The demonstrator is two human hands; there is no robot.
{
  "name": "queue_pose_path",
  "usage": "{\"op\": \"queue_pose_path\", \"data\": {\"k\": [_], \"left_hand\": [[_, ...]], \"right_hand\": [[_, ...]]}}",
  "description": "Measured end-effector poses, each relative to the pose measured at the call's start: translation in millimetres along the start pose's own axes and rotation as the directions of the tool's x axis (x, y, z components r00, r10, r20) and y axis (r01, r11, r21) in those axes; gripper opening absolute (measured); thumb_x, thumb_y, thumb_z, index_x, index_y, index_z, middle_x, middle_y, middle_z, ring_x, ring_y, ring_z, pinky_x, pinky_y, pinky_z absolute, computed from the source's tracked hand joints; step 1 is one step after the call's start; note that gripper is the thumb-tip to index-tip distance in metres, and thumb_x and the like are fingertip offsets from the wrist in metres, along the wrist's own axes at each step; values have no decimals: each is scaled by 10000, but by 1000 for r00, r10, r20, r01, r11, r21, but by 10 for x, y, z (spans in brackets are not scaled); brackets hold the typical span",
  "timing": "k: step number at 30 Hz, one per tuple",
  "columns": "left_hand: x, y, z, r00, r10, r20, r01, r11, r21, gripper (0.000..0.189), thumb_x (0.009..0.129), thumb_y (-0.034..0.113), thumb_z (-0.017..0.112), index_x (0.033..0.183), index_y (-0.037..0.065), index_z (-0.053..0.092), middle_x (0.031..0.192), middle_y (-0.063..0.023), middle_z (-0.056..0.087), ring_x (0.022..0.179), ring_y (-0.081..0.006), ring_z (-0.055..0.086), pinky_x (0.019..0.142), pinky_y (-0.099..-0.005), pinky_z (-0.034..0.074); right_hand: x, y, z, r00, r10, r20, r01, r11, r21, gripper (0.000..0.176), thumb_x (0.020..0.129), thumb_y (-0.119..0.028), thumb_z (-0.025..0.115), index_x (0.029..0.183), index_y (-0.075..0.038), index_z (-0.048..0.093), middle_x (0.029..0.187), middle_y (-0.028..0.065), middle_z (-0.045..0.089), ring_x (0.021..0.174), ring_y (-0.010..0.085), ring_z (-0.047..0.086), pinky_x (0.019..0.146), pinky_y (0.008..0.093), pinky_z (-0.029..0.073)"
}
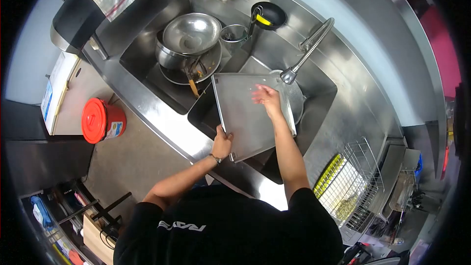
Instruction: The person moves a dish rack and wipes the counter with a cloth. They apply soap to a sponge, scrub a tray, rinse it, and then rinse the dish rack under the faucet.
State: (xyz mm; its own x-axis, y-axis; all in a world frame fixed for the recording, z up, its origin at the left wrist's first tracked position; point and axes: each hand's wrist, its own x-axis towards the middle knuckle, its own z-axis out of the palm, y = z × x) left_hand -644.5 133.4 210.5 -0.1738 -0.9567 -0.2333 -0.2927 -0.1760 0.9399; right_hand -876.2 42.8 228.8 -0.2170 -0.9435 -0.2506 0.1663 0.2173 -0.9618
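A flat, pale rectangular tray (245, 118) is held tilted over the right sink basin. My left hand (222, 143) grips its lower left edge, with the fingers closed round the rim. Over the tray's upper right part is my right hand (265, 98), its fingers spread; whether it touches the surface is hard to tell. Just right of the tray's top edge hangs the spray head (289, 75) of a flexible metal faucet. Behind the tray, a round metal item (295, 100) in the basin is partly hidden.
The left basin holds a steel bowl (192, 34), a pot (171, 59) and a strainer cup (233, 33). A small black pan (274, 15) lies behind the basins. A wire dish rack (351, 181) stands at right, a red lidded bucket (103, 120) at left.
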Motion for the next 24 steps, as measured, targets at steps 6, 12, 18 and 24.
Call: {"op": "queue_pose_path", "data": {"k": [6,12,18,24], "left_hand": [[49,724,-447,919,-339,202,293,929,226,649,787,133,613,1300,-21,247,992,-247,572,876,-316,601,760,-357,467],[525,506,-1065,943,300,143,-270,942,-198,414,846,114,586,1220,29,430,1001,-153,596,859,-183,587,716,-278,475],[1688,685,-2034,864,434,256,-415,901,-126,98,810,110,628,801,14,613,740,-90,631,669,-144,594,625,-275,458],[3591,1856,-2301,724,682,100,-689,712,132,176,833,183,582,876,19,633,855,-142,649,798,-253,625,738,-341,472]], "right_hand": [[233,-308,-43,955,-107,-277,183,948,262,263,879,-258,558,983,-19,589,639,27,562,459,103,497,398,224,379],[236,-395,69,890,-224,-397,395,815,424,197,910,-314,503,854,-140,576,531,-38,424,353,52,318,311,217,208],[91,40,258,800,-135,-585,-418,574,-704,248,829,-168,523,1031,-24,537,1075,163,567,938,294,574,764,383,469],[-604,514,595,860,39,-509,-492,331,-806,339,877,-314,419,1104,-113,572,1221,160,510,1157,330,458,942,487,371]]}}
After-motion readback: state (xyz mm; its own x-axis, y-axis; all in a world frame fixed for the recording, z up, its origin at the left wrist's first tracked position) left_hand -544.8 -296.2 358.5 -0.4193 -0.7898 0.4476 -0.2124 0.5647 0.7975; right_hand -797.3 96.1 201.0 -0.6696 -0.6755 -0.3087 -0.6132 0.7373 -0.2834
